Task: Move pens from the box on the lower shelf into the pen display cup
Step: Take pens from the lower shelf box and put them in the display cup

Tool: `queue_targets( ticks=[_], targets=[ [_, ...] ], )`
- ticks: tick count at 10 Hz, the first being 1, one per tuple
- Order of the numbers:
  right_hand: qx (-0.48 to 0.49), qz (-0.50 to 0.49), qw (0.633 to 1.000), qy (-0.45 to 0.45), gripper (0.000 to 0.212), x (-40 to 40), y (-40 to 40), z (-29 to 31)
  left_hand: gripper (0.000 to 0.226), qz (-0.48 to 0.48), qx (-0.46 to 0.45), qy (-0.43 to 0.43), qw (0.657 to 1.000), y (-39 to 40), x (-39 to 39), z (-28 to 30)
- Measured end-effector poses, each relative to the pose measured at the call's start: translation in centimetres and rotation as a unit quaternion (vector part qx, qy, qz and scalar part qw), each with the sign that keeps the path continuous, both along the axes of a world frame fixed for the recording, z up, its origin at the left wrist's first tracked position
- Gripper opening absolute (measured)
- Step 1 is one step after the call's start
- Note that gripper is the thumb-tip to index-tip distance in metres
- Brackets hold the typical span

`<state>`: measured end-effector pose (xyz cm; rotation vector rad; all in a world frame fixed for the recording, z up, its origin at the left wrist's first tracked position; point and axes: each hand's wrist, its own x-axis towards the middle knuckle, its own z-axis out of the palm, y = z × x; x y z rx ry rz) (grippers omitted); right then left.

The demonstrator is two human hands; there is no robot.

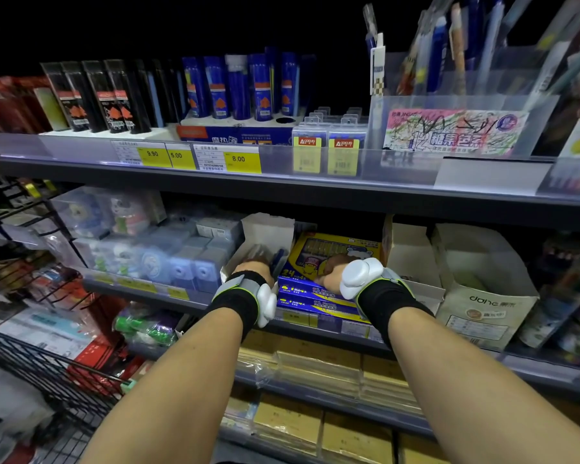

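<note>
Cardboard box (482, 296) marked "dahe", yellow tags (242, 159) maybe "8.00"

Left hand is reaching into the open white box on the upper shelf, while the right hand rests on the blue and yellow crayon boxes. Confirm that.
Not quite. The head view shows the left hand in the open white box on the lower shelf, not the upper one. The right hand does rest on the blue and yellow crayon boxes.

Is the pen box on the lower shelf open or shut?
Open. The box's top flap stands up, dark pens show inside, and the left hand reaches into it.
</note>
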<state>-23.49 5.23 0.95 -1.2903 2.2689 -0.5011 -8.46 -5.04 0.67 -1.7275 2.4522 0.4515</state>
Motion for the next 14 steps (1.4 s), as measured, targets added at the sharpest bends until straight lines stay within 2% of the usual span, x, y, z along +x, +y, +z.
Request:
queue_targets(
  ticks=[1, 5, 6, 8, 9, 10, 11, 12, 14],
  targets=[
    [-0.008, -0.001, 1.0, -0.001, 0.043, 0.1, 0.0, -0.1, 0.033, 0.02, -0.001, 0.058, 0.998, 0.2, 0.4, -0.3],
    [0.016, -0.011, 1.0, 0.019, 0.044, 0.4, 0.0, 0.0, 0.036, 0.038, -0.011, 0.092, 0.995, 0.4, 0.8, -1.0],
    [0.109, 0.014, 0.991, 0.073, 0.053, -0.8, -1.2, -2.3, 0.033, 0.041, -0.014, 0.107, 0.993, 0.5, 0.9, -1.0],
    [0.101, 0.017, 0.99, 0.1, 0.045, 0.2, -0.6, -0.5, 0.027, 0.054, -0.034, 0.143, 0.988, 1.2, 1.5, -1.5],
    [0.15, 0.03, 0.98, 0.124, 0.053, -0.8, -1.0, -2.0, 0.022, 0.075, -0.076, 0.181, 0.978, 1.7, 1.7, -1.8],
    [0.144, 0.03, 0.983, 0.111, 0.05, -0.9, -1.0, -2.2, 0.023, 0.104, -0.108, 0.263, 0.953, 2.0, 2.1, -2.0],
    [0.105, 0.035, 0.987, 0.12, 0.046, -0.3, -0.5, -1.5, 0.025, 0.089, -0.109, 0.36, 0.922, 2.5, 2.5, -1.8],
    [0.063, 0.029, 0.991, 0.112, 0.043, 0.0, -0.4, -1.1, 0.029, 0.027, -0.122, 0.402, 0.907, 2.9, 3.3, -1.7],
    [0.049, 0.028, 0.99, 0.131, 0.044, 1.5, 1.6, -0.3, 0.025, -0.055, -0.162, 0.387, 0.906, 4.2, 4.5, 0.1]
  ],
)
